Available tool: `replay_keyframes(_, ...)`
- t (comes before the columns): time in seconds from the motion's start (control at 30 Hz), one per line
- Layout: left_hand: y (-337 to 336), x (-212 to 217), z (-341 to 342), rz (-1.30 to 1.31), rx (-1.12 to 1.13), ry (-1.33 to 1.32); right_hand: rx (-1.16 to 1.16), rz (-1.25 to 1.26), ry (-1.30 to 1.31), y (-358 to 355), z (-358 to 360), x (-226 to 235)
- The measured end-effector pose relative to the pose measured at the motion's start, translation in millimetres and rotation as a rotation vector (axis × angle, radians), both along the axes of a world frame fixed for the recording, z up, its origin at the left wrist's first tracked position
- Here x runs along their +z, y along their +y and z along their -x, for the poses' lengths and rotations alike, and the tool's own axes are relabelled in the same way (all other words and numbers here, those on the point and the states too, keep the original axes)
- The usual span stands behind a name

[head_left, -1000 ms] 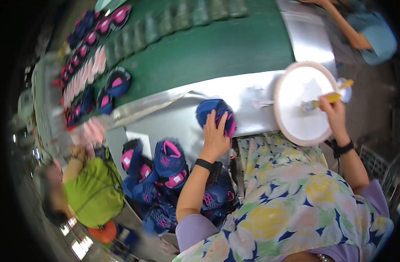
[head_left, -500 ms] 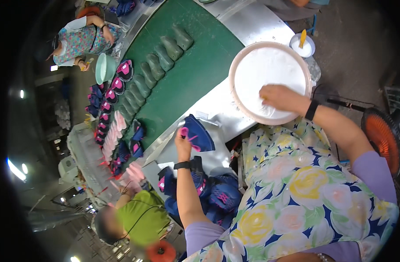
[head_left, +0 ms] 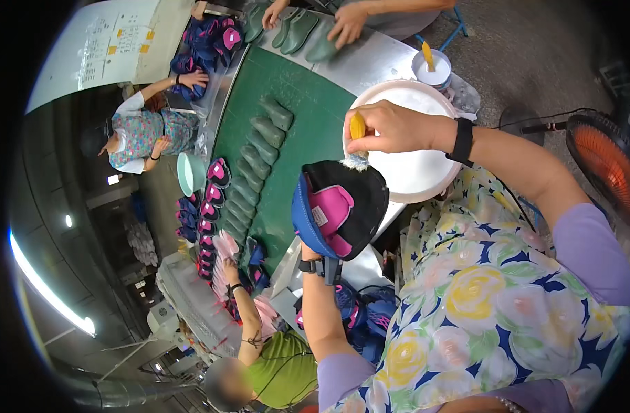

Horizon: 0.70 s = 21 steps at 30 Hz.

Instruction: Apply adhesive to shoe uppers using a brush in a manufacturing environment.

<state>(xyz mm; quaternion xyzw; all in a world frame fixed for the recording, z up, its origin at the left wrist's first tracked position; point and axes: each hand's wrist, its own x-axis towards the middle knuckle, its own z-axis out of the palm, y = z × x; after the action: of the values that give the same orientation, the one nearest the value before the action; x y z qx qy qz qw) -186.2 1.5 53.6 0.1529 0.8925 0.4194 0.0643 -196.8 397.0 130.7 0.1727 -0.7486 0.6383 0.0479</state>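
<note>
My left hand [head_left: 308, 253] holds up a blue shoe upper [head_left: 308, 217], its black lining and pink tongue facing me. Most of that hand is hidden behind the upper. In my right hand [head_left: 401, 127] is a brush [head_left: 357, 127] with a yellow handle, gripped between thumb and fingers. White-coated bristles sit at the upper's top edge, and I cannot tell whether they touch it. Just beyond that hand stands a wide pale basin [head_left: 370, 88] of white liquid.
Grey-green shoe lasts [head_left: 262, 146] line a green belt [head_left: 308, 113], beside a row of pink-lined uppers [head_left: 210, 193]. More blue uppers [head_left: 380, 310] lie below my left arm. Co-workers' hands [head_left: 349, 24] reach in at the far side. An orange fan [head_left: 601, 168] stands right.
My right hand has come out of the basin, bringing the brush over to the upper. The upper is turned so its inside faces me. A co-worker's hands have appeared at the lasts.
</note>
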Motion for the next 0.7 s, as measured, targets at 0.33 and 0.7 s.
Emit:
replay_keyframes(0.33,9.1,-22.1,7.9,0.443,0.128,0.595,-0.329,0.138,-0.267,-35.6,-35.5,-13.7)
replay_keyframes(0.7,72.5,42.0,28.5,-0.611,0.342,0.062,-0.293,0.262,-0.186,-33.4,-40.7,-15.2)
